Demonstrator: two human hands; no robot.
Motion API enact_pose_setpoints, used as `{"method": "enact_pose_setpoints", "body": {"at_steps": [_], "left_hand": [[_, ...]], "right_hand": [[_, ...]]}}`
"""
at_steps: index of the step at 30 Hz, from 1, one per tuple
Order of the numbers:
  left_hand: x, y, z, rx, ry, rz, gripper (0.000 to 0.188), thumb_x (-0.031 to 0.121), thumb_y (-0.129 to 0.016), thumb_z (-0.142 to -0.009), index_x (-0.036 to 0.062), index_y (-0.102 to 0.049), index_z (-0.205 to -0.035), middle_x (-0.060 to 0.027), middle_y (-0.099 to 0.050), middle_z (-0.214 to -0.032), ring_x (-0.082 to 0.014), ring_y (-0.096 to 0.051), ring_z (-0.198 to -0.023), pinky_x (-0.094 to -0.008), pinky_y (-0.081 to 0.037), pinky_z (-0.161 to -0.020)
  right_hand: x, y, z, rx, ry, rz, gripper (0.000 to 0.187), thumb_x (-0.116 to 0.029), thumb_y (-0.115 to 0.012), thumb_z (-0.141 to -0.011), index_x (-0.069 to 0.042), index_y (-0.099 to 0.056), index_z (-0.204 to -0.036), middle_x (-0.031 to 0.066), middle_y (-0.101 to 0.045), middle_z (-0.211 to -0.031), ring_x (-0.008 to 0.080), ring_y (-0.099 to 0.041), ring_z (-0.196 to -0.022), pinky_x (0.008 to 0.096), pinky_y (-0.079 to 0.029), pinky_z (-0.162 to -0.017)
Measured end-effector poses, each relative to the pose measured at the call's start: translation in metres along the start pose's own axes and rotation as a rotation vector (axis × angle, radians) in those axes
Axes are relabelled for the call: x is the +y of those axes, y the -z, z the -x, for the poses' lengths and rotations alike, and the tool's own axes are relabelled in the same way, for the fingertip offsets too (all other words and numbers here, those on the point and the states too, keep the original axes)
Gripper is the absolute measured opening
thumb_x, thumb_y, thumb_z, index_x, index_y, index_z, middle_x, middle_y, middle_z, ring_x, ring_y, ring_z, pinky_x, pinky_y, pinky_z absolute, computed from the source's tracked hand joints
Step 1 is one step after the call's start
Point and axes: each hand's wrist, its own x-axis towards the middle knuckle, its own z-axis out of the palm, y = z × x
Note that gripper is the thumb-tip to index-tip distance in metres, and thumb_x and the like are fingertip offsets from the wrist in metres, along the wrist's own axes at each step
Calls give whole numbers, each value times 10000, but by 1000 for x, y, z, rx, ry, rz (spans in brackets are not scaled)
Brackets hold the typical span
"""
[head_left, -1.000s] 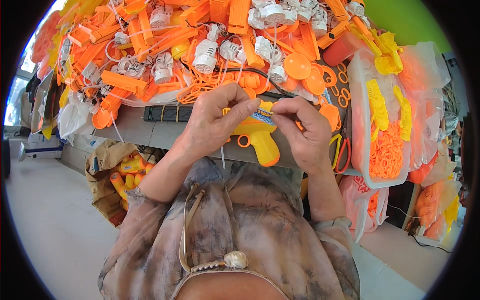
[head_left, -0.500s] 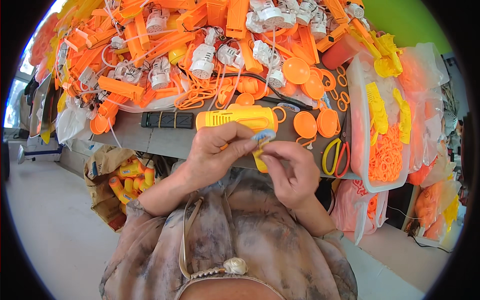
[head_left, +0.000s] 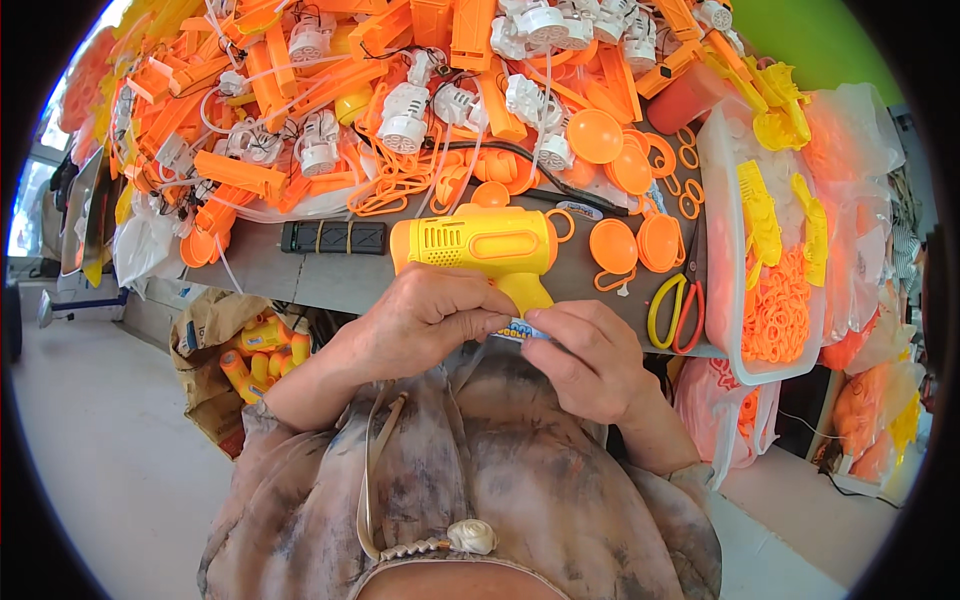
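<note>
A yellow toy gun (head_left: 482, 242) with orange end parts lies on its side at the table's near edge, its handle pointing toward me. Below the handle, a small blue-and-white printed sticker (head_left: 517, 329) is stretched between my two hands. My left hand (head_left: 425, 318) pinches the sticker's left end between thumb and forefinger. At the other end, my right hand (head_left: 598, 360) pinches it with bent fingers. An orange ring (head_left: 563, 226) sticks out at the gun's right end. Whether the sticker touches the handle, I cannot tell.
Orange parts and white motor units (head_left: 403, 120) are heaped across the back. Scissors (head_left: 680, 300) with yellow and red handles lie right, beside a clear bin (head_left: 735, 345) of orange rings. A black banded bar (head_left: 333, 238) lies left. A paper sack (head_left: 190, 375) stands below.
Both hands have come down toward me with the sticker, away from the gun's body. The sticker now lies flat between them, and the gun's handle shows more.
</note>
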Motion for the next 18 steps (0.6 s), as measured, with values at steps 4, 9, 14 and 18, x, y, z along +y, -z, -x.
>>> {"method": "enact_pose_setpoints", "body": {"at_steps": [4,9,14,18], "left_hand": [[-6,-2,-2,175,-93,-125,173,58,-687,-805,23,-674,-974,-69,-624,-791,-208,-602,-725,-313,-473,-652],[-31,16,-6,361,-461,-813,323,153,-740,-699,102,-692,-1014,-77,-627,-1068,-289,-558,-989,-416,-425,-839],[-48,20,-3,287,-442,-812,339,153,-727,-712,72,-693,-1039,-111,-618,-1134,-338,-551,-1049,-431,-447,-880],[-54,20,-2,289,-457,-782,352,156,-718,-722,76,-693,-1064,-109,-618,-1155,-343,-551,-1058,-428,-456,-881]], "right_hand": [[11,3,0,72,-98,52,245,-9,-690,-720,-10,-602,-948,140,-628,-950,281,-620,-839,357,-519,-661],[57,8,5,156,-402,3,318,90,-684,-717,-11,-589,-1004,134,-644,-997,255,-637,-865,326,-515,-751],[72,-2,2,91,-366,-75,317,82,-695,-720,-12,-591,-1005,127,-646,-999,239,-633,-875,320,-507,-772],[75,-5,-3,13,-336,-129,349,70,-713,-704,-15,-589,-1020,122,-650,-988,243,-629,-868,325,-506,-769]]}}
